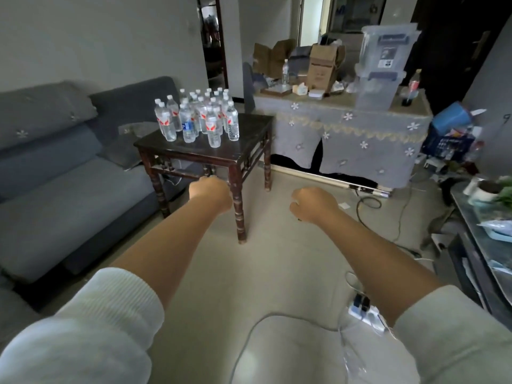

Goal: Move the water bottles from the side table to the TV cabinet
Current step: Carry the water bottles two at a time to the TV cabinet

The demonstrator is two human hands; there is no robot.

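Head camera looks down past two bare forearms in pale ribbed sleeves; the left hand (209, 193) and right hand (313, 202) are both curled into loose fists with nothing in them, held out over the light floor short of the dark wooden square side table (250, 130). The clear plastic water bottles with white caps (198, 117) stand upright in a tight cluster on the table's left and back part, most with red-and-white labels, one at the front with a blue label; the print is too small to read. A grey fabric sofa (55, 173) sits to the left, touching or just beside the table. Behind it, a cabinet draped in a grey flowered cloth (360, 134) carries brown cardboard boxes (322, 66), stacked clear plastic storage bins (383, 65) and a lone bottle. A white power strip (363, 310) with cables lies on the floor near the right forearm
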